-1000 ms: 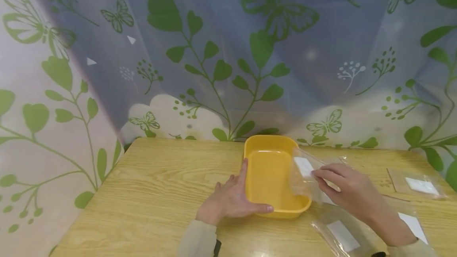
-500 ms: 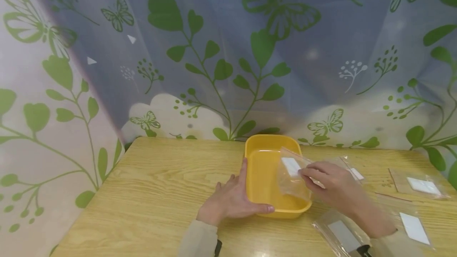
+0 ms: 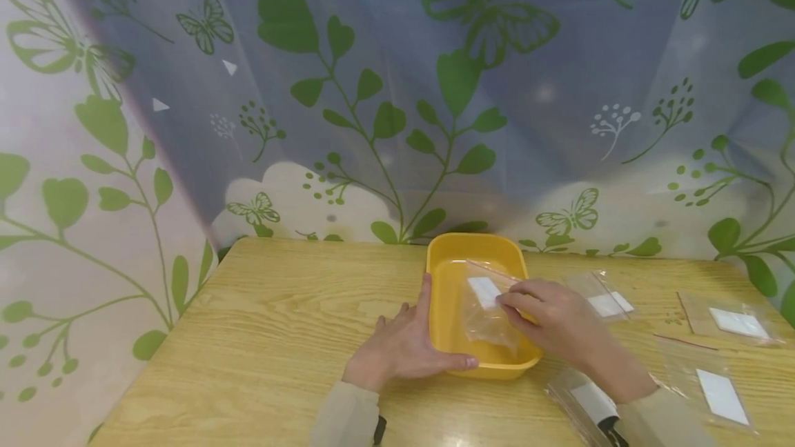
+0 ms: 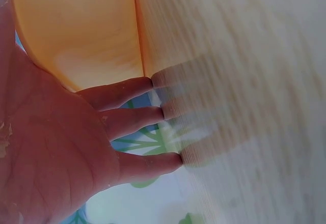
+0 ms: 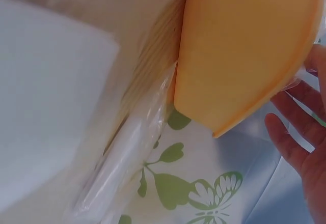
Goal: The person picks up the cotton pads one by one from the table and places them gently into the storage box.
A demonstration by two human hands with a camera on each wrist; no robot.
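A yellow plastic tray (image 3: 477, 248) stands on the wooden table. My left hand (image 3: 404, 350) rests at its near left corner, thumb along the near rim and index finger against the left side. In the left wrist view, the other fingers (image 4: 147, 165) of that hand are straight, their tips on the table. Over the tray my right hand (image 3: 553, 312) pinches a clear zip bag (image 3: 487, 323) with a white label inside its upper part. The bag hangs within the tray's outline; whether it touches the bottom I cannot tell. In the right wrist view the tray's wall hides most of the bag.
More clear zip bags with white labels lie on the right: one behind the right hand (image 3: 611, 303), one far right (image 3: 735, 323), one near right (image 3: 720, 395). Another bag (image 3: 586, 395) lies partly under the right sleeve. A patterned curtain (image 3: 373, 88) hangs behind the wooden table (image 3: 267, 336).
My right hand has carried the zip bag leftward, from the tray's right rim to over its middle. The bag behind that hand has come into view. My left hand stays put.
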